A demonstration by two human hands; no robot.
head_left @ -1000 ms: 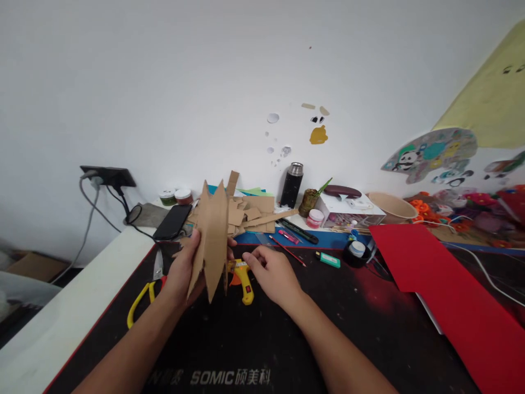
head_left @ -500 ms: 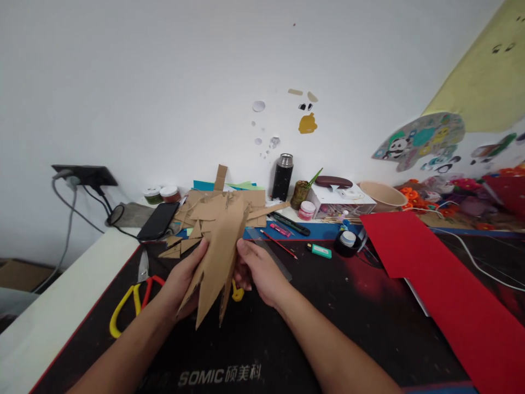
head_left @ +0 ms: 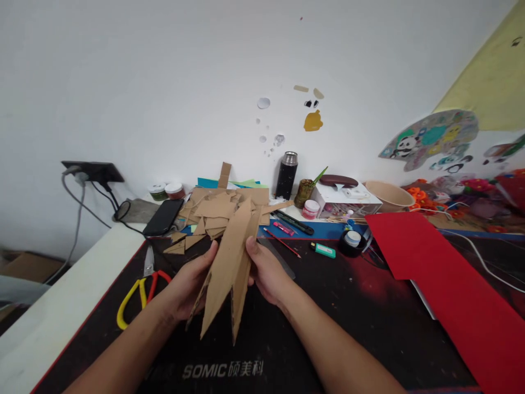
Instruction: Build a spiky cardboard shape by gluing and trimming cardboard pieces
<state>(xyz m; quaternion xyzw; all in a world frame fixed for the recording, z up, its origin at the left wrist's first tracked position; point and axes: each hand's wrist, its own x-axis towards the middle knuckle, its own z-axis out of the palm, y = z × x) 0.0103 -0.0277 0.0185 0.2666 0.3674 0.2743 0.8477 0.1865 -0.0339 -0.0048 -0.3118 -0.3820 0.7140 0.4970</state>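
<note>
A folded cardboard piece (head_left: 229,262) with pointed ends hangs over the black mat, held between both hands. On its left side my left hand (head_left: 192,284) grips the edge, thumb near the front face and fingers mostly behind. My right hand (head_left: 266,268) is closed on the right side, its thumb pressed against the panel. Behind the piece lies a heap of cardboard scraps (head_left: 213,208). Scissors (head_left: 143,290) with yellow and red handles rest on the mat beside my left forearm.
A phone (head_left: 163,217) lies left of the scraps. Behind stand a black flask (head_left: 286,176) and a white box (head_left: 348,203). A red pencil (head_left: 282,243), a green-capped item (head_left: 323,250), a black cup (head_left: 351,244) and red card (head_left: 426,284) lie rightward.
The cardboard piece has turned a little, showing more of its right panel, and its lower points have shifted right. The whole view has moved slightly; both hands keep their hold.
</note>
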